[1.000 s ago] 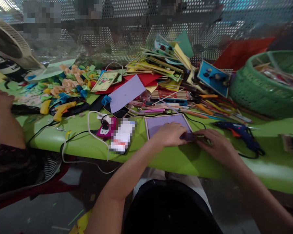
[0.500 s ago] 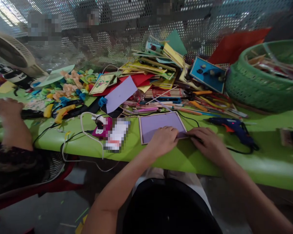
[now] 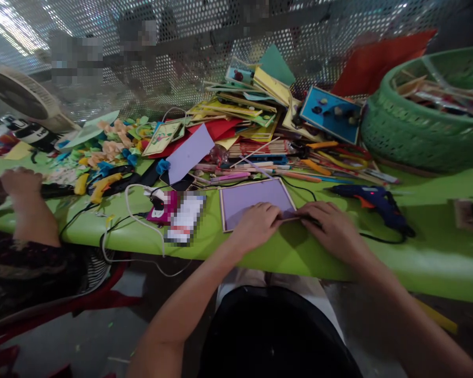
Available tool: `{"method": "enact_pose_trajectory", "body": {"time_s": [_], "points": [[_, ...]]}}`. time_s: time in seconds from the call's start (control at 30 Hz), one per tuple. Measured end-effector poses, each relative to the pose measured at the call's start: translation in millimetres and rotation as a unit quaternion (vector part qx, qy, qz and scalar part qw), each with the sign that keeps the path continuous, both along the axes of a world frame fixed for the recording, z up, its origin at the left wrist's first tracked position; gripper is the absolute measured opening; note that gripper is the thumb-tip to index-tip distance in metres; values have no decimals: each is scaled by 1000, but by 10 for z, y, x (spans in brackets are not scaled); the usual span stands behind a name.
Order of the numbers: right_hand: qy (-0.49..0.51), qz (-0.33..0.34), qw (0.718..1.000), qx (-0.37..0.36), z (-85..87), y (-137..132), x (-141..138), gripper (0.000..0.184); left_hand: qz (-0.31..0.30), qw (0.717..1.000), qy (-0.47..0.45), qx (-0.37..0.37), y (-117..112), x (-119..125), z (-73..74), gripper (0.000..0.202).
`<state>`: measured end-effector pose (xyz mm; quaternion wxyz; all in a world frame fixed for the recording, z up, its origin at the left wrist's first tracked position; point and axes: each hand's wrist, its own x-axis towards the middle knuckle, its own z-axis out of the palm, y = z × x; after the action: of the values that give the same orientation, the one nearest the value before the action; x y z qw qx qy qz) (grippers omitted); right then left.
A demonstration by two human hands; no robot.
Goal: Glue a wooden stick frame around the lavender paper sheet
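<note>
A purple card (image 3: 246, 198) edged with thin pale wooden strips lies flat on the green-covered table. My left hand (image 3: 258, 223) presses on its front edge, fingers bent together toward the near right corner. At that same corner is my right hand (image 3: 326, 224), its fingers closed in a pinch. Something dark shows beneath the right fingers, too hidden to name. Beyond the right hand a blue glue gun (image 3: 378, 202) lies on its side, its cord running back toward my wrist.
Left of the card are a phone (image 3: 185, 218) and a magenta power adapter (image 3: 162, 209) with cables. Behind lie pens, scissors (image 3: 349, 157) and piled cards (image 3: 236, 113). A green basket (image 3: 421, 128) stands at right. Another person's hand (image 3: 21, 186) rests at far left.
The view has shifted slightly, moving the table's things a little in the picture. Both hands stay at the card's near right corner, with hardly any movement.
</note>
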<state>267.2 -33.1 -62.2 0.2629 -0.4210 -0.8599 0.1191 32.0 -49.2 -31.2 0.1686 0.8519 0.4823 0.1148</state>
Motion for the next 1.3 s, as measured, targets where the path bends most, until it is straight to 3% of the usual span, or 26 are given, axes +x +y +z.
{"method": "enact_pose_trajectory", "body": {"time_s": [0.53,0.67,0.83,0.93,1.03,1.13,1.3], "points": [[24,3,1000,14,-14,-25,30,28,-2,1000,-1,-8,-13,-19,-27,19],[42,-76,996,31,146,-79,227,29,10,1000,-5,-10,-16,-14,-36,18],[-16,-253,964,85,247,-81,824,37,15,1000,0,-9,-15,-17,-26,17],[-104,-334,937,19,245,-57,1076,52,10,1000,-4,-9,-10,-21,-21,16],[-107,-352,927,-75,269,-17,1126,66,11,1000,-10,-7,-3,-25,-32,16],[-103,-364,917,-128,318,41,1086,64,13,1000,-18,-4,2,-29,-45,16],[-23,-393,909,-140,328,73,1107,55,11,1000,-21,-11,9,-26,-35,16]]}}
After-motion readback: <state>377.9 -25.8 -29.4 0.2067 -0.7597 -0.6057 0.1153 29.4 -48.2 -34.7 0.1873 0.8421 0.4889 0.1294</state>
